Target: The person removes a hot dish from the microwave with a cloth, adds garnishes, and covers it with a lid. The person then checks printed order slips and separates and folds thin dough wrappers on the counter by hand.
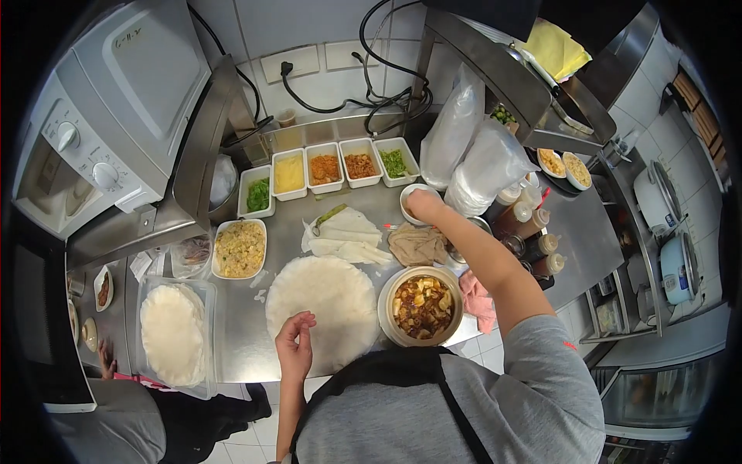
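Note:
My left hand hovers at the lower left part of a large round white wrapper sheet, fingers loosely bent and apart from the thumb, with nothing visible in it. My right hand reaches into a small white bowl at the back of the counter; its fingertips are hidden. Right of the wrapper stands a pot of chunky brown stew. Behind the wrapper lie a crumpled white cloth and a brown cloth. A white dish of yellow mixed filling sits to the left.
White tubs of chopped toppings line the back. A plastic box holds stacked wrappers at left. Sauce bottles, plastic bags and a pink cloth are at right. Another person's hand shows at lower left.

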